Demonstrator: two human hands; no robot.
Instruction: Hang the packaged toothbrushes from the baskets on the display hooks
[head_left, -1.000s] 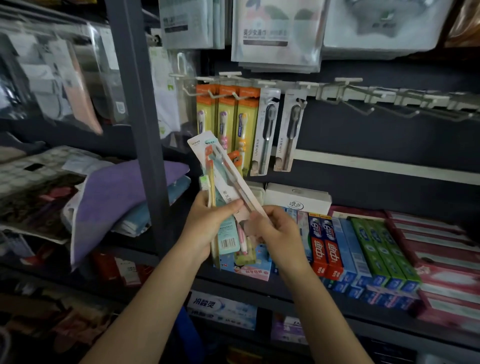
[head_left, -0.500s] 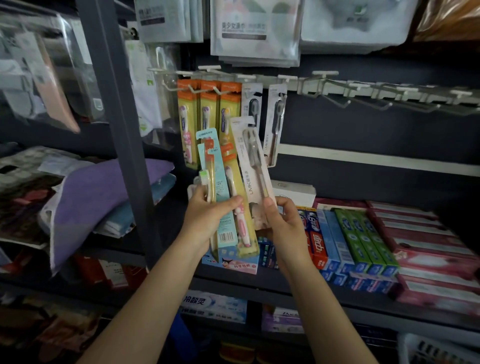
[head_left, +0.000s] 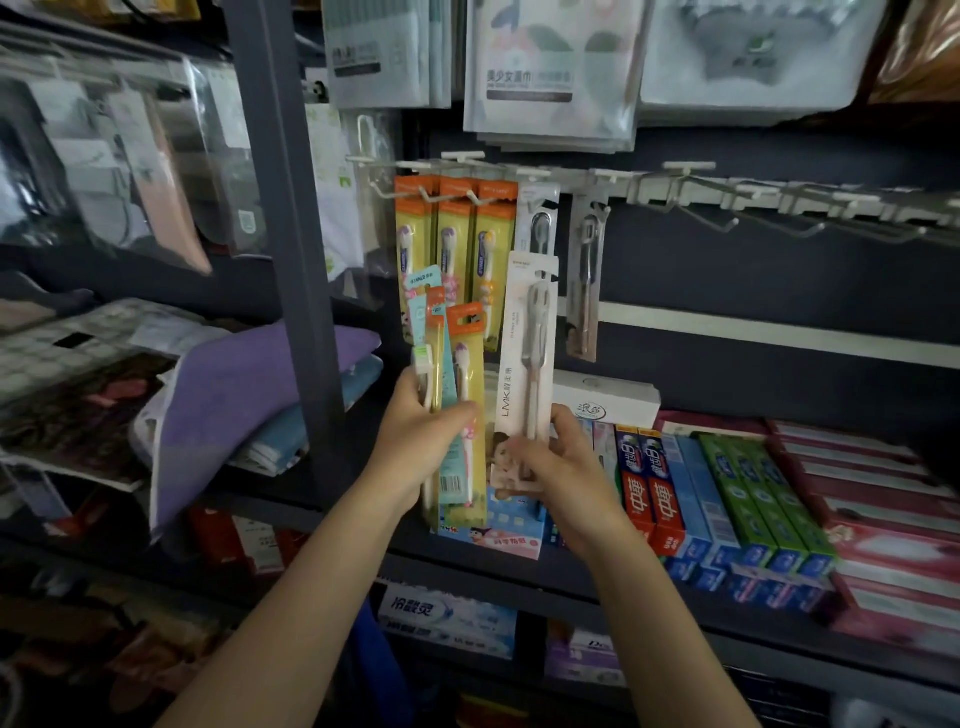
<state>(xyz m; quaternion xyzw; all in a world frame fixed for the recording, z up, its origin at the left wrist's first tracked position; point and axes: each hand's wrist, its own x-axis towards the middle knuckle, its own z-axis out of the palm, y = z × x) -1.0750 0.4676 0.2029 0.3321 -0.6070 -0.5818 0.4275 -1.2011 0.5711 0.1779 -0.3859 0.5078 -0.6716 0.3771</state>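
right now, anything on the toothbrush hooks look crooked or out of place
Nothing stands out. The orange toothbrush packs and grey toothbrush packs hang straight on the hook rail. The white LMK pack in the right hand is upright, not yet hung.

Dim shop: a dark metal upright post (head_left: 283, 260) fronts dark shelves (head_left: 571, 577) and back wall (head_left: 753, 280).
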